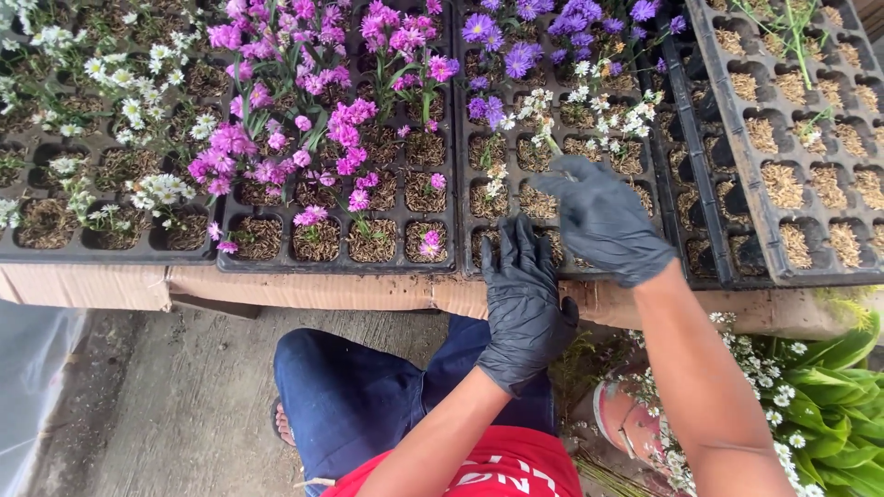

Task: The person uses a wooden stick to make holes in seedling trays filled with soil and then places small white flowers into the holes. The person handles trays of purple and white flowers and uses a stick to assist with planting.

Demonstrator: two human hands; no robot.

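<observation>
Head camera view, looking straight down at two hands in black gloves over black seedling trays. Right hand [603, 216], just right of centre, has its fingers pinched together on the stem of a small white flower sprig [552, 115] that rises toward 12 o'clock, over the middle tray [658, 175]. Left hand [523, 294], toward 6 o'clock of the right hand and apart from it, lies flat with fingers spread on that tray's near edge, gripping nothing. Purple flowers [525, 46] stand at 12 o'clock in the same tray. Pink flowers [304, 101] fill the next tray toward 10 o'clock, and white daisies [129, 92] the far one at 9 o'clock. A tray of brown husk filling [792, 138] sits at 2 o'clock. Trays rest on a cardboard-wrapped bench [304, 290]. Blue trousers [368, 396] and a red shirt [516, 469] show at 6 o'clock.
</observation>
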